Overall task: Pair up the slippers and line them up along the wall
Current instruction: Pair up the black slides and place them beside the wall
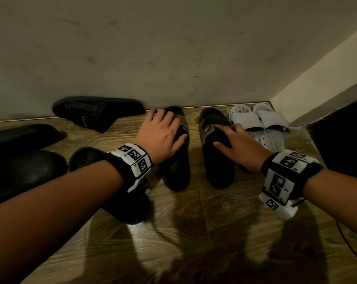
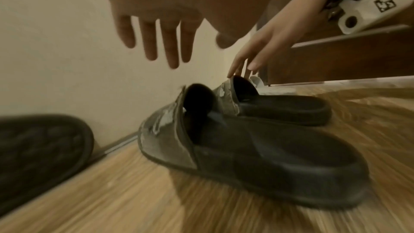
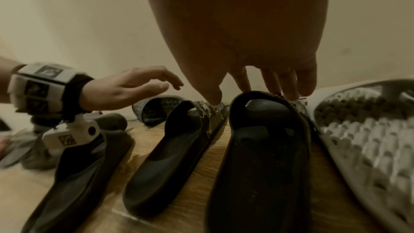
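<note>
Two dark slippers with worn grey straps stand side by side, toes to the wall [image 1: 173, 58]. My left hand [image 1: 171, 126] hovers over the left slipper [image 1: 176, 173]; in the left wrist view its fingers [image 2: 168, 47] are straight and spread above the strap, clear of it. My right hand [image 1: 235, 138] rests its fingertips [image 3: 289, 93] on the strap edge of the right slipper [image 1: 220, 167], thumb spread off to the side. A white pair [image 1: 261, 121] sits together against the wall, right of the dark pair.
A black slipper [image 1: 97, 111] leans tipped against the wall at the left. More black slippers lie at the far left [image 1: 24, 136] and under my left forearm [image 1: 112, 201]. A side wall and a dark object [image 1: 341, 140] close off the right.
</note>
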Demonstrator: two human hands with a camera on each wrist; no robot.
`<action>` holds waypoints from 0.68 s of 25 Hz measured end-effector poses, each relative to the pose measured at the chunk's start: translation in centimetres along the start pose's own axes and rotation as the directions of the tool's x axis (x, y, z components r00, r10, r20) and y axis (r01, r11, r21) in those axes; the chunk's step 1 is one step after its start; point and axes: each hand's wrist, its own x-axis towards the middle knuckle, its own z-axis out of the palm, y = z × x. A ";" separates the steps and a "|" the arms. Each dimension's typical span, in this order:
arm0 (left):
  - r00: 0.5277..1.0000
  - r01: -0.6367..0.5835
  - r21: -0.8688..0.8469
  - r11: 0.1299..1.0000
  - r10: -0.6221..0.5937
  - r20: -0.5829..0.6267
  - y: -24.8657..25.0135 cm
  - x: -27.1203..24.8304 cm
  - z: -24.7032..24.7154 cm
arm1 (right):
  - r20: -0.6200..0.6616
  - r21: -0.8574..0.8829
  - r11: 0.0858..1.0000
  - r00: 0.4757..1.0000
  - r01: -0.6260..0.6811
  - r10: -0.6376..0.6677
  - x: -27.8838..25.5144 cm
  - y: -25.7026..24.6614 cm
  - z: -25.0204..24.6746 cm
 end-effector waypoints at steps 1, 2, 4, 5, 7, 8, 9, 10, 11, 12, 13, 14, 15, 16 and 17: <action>1.000 0.015 -0.016 1.000 -0.015 0.003 -0.1 0.0 -0.2 | 0.014 0.033 0.999 0.999 -0.030 0.029 0.0 -0.1 -0.1; 0.999 0.041 -0.040 0.998 -0.040 0.031 -0.1 0.0 -0.5 | 0.017 0.061 0.997 0.999 -0.052 0.051 0.0 -0.2 -0.2; 0.988 0.108 -0.102 0.989 -0.095 0.125 -0.4 -0.2 -1.1 | -0.015 0.055 0.997 0.998 -0.052 0.053 0.1 -0.8 0.0; 0.977 0.143 -0.136 0.980 -0.118 0.180 -0.7 -0.6 -1.4 | -0.040 0.016 0.999 0.999 -0.032 0.033 0.1 -1.3 0.0; 0.954 0.191 -0.180 0.965 -0.139 0.267 -2.4 -2.2 -1.9 | -0.078 -0.076 0.996 0.995 0.049 -0.055 0.0 -3.0 0.3; 0.943 0.199 -0.196 0.960 -0.133 0.304 -3.5 -3.6 -2.1 | -0.075 -0.108 0.989 0.992 0.097 -0.106 0.0 -4.1 0.7; 0.933 0.201 -0.206 0.958 -0.123 0.339 -4.9 -5.3 -2.4 | -0.055 -0.131 0.982 0.988 0.136 -0.144 0.0 -5.2 1.1; 0.922 0.200 -0.207 0.958 -0.113 0.370 -6.3 -7.1 -2.6 | -0.016 -0.151 0.976 0.987 0.158 -0.162 0.1 -6.1 1.3; 0.908 0.202 -0.200 0.959 -0.107 0.405 -7.6 -8.8 -2.7 | 0.034 -0.174 0.971 0.987 0.163 -0.160 0.1 -6.9 1.5; 0.893 0.207 -0.190 0.960 -0.106 0.437 -8.9 -10.7 -2.7 | 0.070 -0.201 0.966 0.986 0.162 -0.151 0.1 -7.8 1.7; 0.885 0.203 -0.191 0.960 -0.096 0.456 -9.9 -12.1 -2.5 | 0.069 -0.222 0.965 0.989 0.141 -0.129 0.1 -8.3 1.8; 0.886 0.185 -0.202 0.962 -0.074 0.458 -10.3 -13.0 -2.2 | 0.047 -0.228 0.969 0.995 0.097 -0.088 -0.2 -8.3 1.8; 0.894 0.159 -0.211 0.964 -0.050 0.445 -10.5 -13.4 -1.8 | 0.033 -0.225 0.973 0.999 0.040 -0.033 -0.5 -8.0 1.9; 0.908 0.136 -0.217 0.967 -0.034 0.418 -10.3 -13.2 -1.4 | 0.051 -0.220 0.975 0.998 -0.019 0.031 -0.8 -7.4 2.1; 0.921 0.117 -0.225 0.967 -0.021 0.389 -9.9 -12.4 -1.0 | 0.112 -0.217 0.973 0.988 -0.078 0.104 -1.0 -6.6 2.1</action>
